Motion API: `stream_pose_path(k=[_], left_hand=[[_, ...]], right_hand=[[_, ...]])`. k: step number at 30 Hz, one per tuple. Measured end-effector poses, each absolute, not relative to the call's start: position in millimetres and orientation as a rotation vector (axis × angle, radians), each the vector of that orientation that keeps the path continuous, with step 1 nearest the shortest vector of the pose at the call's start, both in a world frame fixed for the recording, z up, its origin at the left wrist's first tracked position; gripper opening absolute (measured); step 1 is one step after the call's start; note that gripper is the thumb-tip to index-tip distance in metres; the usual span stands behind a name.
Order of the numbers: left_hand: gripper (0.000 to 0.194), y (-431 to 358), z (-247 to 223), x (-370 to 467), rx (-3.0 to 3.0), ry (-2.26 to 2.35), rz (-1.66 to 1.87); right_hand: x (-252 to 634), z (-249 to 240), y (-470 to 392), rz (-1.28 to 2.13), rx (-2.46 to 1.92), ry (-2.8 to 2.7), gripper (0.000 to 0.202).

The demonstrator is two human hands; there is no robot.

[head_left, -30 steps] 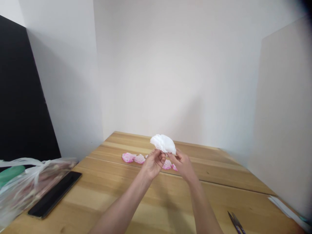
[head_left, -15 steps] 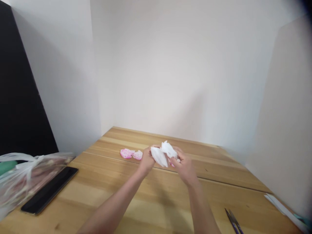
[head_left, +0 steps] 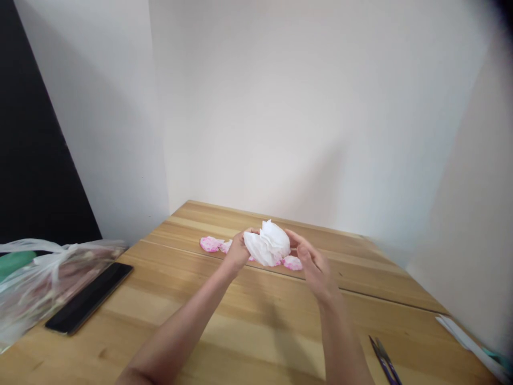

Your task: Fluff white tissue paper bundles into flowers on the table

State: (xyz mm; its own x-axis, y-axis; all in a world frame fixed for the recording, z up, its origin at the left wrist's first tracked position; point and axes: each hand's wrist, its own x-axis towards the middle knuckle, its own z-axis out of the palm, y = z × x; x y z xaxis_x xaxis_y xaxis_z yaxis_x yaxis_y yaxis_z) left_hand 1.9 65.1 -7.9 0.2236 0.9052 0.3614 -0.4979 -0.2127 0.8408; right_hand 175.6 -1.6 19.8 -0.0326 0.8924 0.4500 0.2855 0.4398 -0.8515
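My left hand [head_left: 239, 250] is closed on a white tissue-paper bunch [head_left: 267, 243], whose layers are fanned out like petals. To its right is my right hand [head_left: 312, 262], fingers and thumb apart around the edge of the paper. Whether its fingertips touch the paper I cannot tell. Behind and below the bunch lie pink-and-white crumpled paper pieces: one pink piece [head_left: 211, 244] left of my left hand and another pink piece [head_left: 293, 262] between my hands. The white paper partly hides other pink bits.
A black phone [head_left: 90, 299] lies at the left, beside a tied clear plastic bag [head_left: 60, 283] with something green near it. Scissors [head_left: 385, 359] rest at the front right of the wooden table [head_left: 224, 342]. White strips [head_left: 457, 331] lie along the right edge.
The white paper has spread into a fuller, rounder shape. My right hand has loosened from it and moved slightly right, fingers opening. The view has shifted slightly.
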Motion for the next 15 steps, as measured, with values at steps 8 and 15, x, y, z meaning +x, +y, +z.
stream_pose_path(k=[8, 15], left_hand=[[0.02, 63.9, -6.0, -0.5, 1.278, 0.449, 1.221], [0.029, 67.2, -7.3, 2.3, 1.21, 0.602, 1.257]], right_hand=[[172.1, 26.3, -4.5, 0.629, -1.101, -1.592, 0.042], [155.1, 20.1, 2.5, 0.699, -1.177, -1.464, 0.033]])
